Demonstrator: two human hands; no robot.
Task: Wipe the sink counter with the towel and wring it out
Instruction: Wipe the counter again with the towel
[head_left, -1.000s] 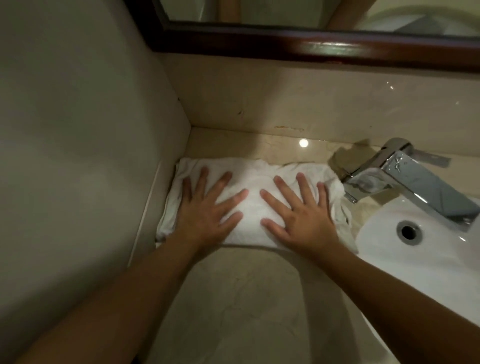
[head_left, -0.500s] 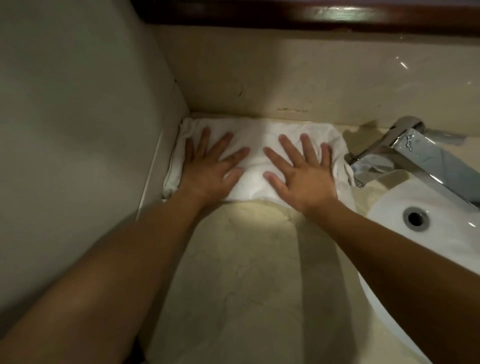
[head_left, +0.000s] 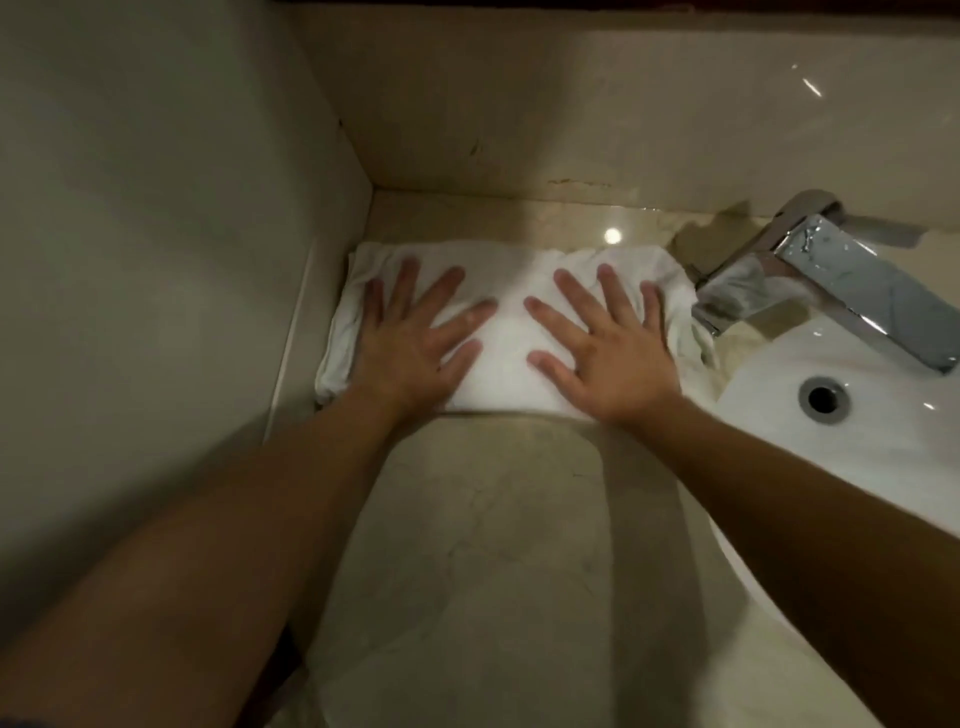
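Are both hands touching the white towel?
Touching. The head view shows the left hand and the right hand lying flat with fingers spread on the white towel, which lies on the counter.

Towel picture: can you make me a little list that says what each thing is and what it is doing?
towel: white, folded, flat on the counter by the left wall
left hand: fingers spread, pressing on the towel
right hand: fingers spread, pressing on the towel
counter: beige marble, shiny
faucet: chrome, right of the towel, no water running
sink: white, with a round drain hole
wringing: not yet done
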